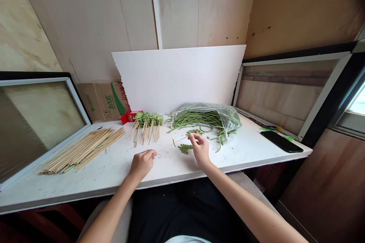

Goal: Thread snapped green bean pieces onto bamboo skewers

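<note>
A thin bamboo skewer (pixel 172 144) stretches between my two hands above the white table. My left hand (pixel 142 164) is closed in a pinch on its near end. The fingers of my right hand (pixel 200 149) are closed around its far end; whether a bean piece is also in them I cannot make out. Short cut green bean pieces (pixel 184 148) lie in a small pile just left of my right hand, with a single piece (pixel 173 142) apart from them. More cut pieces (pixel 195 131) lie behind that hand.
Long green beans (pixel 199 119) spill from a clear plastic bag (pixel 232 117) at the back. Bean-loaded skewers (pixel 148 119) stand in a stack left of centre. Loose bamboo skewers (pixel 82 148) lie left, and a black phone (pixel 281 141) right. A white board (pixel 179 79) closes off the back.
</note>
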Action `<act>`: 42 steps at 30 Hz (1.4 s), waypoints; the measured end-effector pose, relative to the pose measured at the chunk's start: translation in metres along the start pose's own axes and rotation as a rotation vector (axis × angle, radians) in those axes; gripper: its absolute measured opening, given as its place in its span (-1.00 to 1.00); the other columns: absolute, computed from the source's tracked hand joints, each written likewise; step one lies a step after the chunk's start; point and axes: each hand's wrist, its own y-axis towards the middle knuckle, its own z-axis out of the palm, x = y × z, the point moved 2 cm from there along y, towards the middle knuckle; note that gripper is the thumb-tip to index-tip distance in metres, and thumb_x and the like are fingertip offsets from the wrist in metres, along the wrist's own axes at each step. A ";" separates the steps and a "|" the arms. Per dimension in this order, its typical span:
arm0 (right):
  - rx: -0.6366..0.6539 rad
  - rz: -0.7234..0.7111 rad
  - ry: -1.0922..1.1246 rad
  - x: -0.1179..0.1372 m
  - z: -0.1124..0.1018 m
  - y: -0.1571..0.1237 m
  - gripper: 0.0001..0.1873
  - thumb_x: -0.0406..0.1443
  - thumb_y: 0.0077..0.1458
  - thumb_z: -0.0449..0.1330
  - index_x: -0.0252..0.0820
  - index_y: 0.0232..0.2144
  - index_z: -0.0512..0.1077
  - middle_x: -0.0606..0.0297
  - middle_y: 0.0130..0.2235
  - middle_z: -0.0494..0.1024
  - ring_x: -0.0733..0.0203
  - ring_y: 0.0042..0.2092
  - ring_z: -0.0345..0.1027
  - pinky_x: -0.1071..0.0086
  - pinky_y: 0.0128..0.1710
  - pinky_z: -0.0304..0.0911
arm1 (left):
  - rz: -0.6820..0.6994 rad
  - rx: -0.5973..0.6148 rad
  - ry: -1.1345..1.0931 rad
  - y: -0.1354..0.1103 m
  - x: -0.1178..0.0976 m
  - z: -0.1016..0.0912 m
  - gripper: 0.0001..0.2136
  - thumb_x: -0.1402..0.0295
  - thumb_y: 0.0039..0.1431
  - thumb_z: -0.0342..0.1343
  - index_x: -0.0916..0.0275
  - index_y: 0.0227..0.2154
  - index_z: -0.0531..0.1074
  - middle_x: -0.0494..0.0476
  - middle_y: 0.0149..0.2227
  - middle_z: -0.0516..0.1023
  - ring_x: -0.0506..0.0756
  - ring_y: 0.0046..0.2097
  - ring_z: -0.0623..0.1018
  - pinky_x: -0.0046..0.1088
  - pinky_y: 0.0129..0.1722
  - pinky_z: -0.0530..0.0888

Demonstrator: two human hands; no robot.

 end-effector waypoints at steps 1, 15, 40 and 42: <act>-0.012 0.010 0.004 0.000 0.000 -0.001 -0.59 0.05 0.18 0.27 -0.19 -0.26 0.57 0.19 -0.25 0.59 0.08 -0.16 0.45 0.28 -0.18 0.34 | 0.000 -0.001 0.001 0.000 0.000 0.000 -0.73 0.62 0.13 0.00 0.17 -0.34 0.56 0.01 -0.38 0.70 0.07 -0.37 0.67 -0.49 -0.40 0.48; -0.048 0.080 0.070 -0.007 0.014 -0.012 -0.50 0.13 0.07 0.32 -0.20 -0.39 0.50 0.21 -0.36 0.53 0.15 -0.30 0.37 0.28 -0.25 0.34 | 0.017 -0.004 0.058 -0.001 -0.003 0.001 -0.76 0.59 0.19 0.03 0.17 -0.39 0.55 0.02 -0.39 0.69 0.07 -0.41 0.64 -0.49 -0.43 0.44; 0.189 0.040 -0.067 -0.009 0.035 -0.018 -0.56 0.09 0.10 0.30 -0.15 -0.43 0.47 0.22 -0.36 0.56 0.18 -0.37 0.35 0.33 -0.36 0.25 | 0.068 0.007 0.025 0.000 -0.007 -0.001 -0.77 0.55 0.27 0.01 0.18 -0.38 0.54 0.04 -0.42 0.67 0.07 -0.43 0.61 -0.48 -0.43 0.43; 0.217 0.043 -0.064 -0.008 0.036 -0.020 -0.58 0.08 0.11 0.30 -0.15 -0.42 0.49 0.21 -0.33 0.59 0.17 -0.35 0.38 0.33 -0.34 0.26 | 0.065 0.009 0.027 0.000 -0.007 -0.002 -0.78 0.54 0.26 0.03 0.18 -0.38 0.54 0.03 -0.42 0.67 0.07 -0.43 0.61 -0.47 -0.42 0.42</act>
